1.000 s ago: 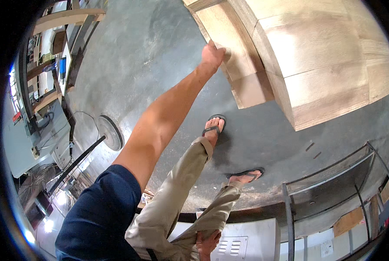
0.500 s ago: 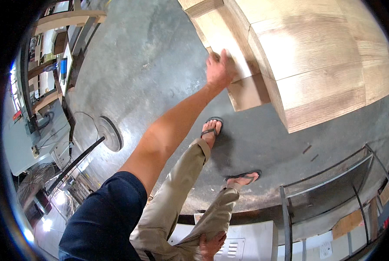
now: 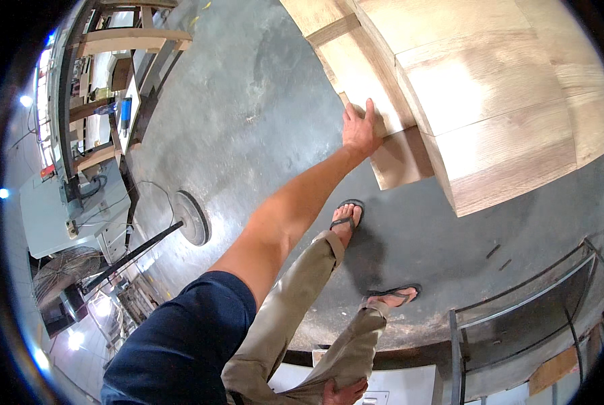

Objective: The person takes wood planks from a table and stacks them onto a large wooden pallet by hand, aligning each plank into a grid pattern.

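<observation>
My left hand point(image 3: 361, 135) reaches out at the end of a bare forearm and touches the near left edge of a lower wood-grain box point(image 3: 401, 158). Its fingers are apart, and one points forward over the pale top. Beside this box, a larger block of light wood-grain panels point(image 3: 491, 121) stands higher, with seams running across its top. My right hand point(image 3: 344, 393) lies on my right thigh, over the beige trousers, with its fingers extended and partly cut off by the lower edge of the picture.
At the left, a fan point(image 3: 69, 277) has a pole and a round base point(image 3: 193, 217) on the grey floor. Shelving with planks point(image 3: 133, 42) stands at the far left. A metal frame point(image 3: 525, 300) is at lower right. Two small scraps point(image 3: 493, 251) lie on the floor.
The whole view has shifted, so everything appears farther right and lower. My left hand stays at the lower box, its fingers more clearly spread; my right hand remains on the thigh.
</observation>
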`<act>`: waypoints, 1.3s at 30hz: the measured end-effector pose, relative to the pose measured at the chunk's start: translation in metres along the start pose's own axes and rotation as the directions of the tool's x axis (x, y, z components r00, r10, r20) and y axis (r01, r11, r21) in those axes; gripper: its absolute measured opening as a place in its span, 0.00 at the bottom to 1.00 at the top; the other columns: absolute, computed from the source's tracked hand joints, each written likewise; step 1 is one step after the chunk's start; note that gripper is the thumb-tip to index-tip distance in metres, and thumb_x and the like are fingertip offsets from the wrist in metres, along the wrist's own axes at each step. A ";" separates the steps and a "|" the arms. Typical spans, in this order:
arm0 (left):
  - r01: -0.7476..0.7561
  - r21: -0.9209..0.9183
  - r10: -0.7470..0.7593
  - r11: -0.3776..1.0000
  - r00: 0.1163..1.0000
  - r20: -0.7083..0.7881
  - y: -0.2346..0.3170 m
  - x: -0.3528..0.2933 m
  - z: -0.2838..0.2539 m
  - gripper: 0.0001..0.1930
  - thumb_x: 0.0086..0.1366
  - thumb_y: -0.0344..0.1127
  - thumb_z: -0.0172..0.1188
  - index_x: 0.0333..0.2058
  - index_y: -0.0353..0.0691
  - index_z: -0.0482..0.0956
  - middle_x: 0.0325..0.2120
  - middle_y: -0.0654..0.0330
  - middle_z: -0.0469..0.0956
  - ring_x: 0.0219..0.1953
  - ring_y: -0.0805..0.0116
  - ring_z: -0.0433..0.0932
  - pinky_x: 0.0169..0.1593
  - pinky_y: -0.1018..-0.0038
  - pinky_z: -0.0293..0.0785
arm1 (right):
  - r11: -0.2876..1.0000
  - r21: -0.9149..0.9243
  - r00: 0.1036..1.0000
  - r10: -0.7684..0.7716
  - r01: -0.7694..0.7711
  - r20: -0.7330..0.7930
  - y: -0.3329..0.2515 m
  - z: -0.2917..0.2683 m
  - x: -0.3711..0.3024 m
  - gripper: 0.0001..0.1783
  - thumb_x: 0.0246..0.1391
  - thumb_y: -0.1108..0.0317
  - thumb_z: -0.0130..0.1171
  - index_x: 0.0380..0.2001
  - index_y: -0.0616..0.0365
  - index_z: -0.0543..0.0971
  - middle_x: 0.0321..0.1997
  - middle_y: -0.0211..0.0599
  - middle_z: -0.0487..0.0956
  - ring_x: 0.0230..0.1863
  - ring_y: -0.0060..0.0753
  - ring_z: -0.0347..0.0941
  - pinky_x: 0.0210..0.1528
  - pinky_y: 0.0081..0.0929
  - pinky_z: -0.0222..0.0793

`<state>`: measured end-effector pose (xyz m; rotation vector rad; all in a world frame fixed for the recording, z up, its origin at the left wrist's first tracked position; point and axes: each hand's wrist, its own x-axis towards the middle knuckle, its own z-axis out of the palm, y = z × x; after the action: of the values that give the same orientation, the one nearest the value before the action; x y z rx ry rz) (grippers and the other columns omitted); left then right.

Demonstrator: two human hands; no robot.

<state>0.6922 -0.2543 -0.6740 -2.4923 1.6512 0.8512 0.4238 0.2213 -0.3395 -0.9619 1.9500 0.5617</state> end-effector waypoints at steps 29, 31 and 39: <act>0.005 -0.638 -0.261 0.770 0.915 -0.307 -0.033 0.019 0.026 0.31 0.46 0.28 0.61 0.51 0.31 0.63 0.35 0.47 0.74 0.37 0.54 0.73 0.40 0.65 0.72 | 0.997 -0.065 0.999 -0.043 0.044 0.018 0.015 0.003 -0.005 0.57 0.35 0.46 0.65 0.58 0.74 0.50 0.60 0.65 0.54 0.58 0.63 0.54 0.58 0.47 0.55; -0.025 -0.838 -0.377 0.545 0.885 -0.272 -0.028 0.021 0.033 0.28 0.46 0.28 0.60 0.49 0.31 0.66 0.28 0.52 0.77 0.28 0.59 0.76 0.31 0.68 0.74 | 0.999 -0.047 1.000 -0.027 0.027 0.007 0.016 0.004 -0.006 0.57 0.35 0.46 0.65 0.58 0.74 0.50 0.60 0.65 0.54 0.59 0.64 0.53 0.58 0.47 0.55; 0.451 -0.859 -0.372 0.243 0.861 0.347 -0.014 -0.030 0.017 0.09 0.52 0.23 0.58 0.34 0.31 0.73 0.31 0.55 0.76 0.32 0.65 0.77 0.32 0.75 0.79 | 1.000 -0.019 0.999 -0.009 0.008 -0.041 0.010 -0.004 -0.006 0.56 0.37 0.43 0.62 0.58 0.76 0.52 0.59 0.67 0.55 0.59 0.65 0.53 0.59 0.49 0.55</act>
<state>0.6891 -0.2176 -0.6782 -3.1479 0.2283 2.1907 0.4162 0.2270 -0.3321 -1.0006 1.9794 0.5607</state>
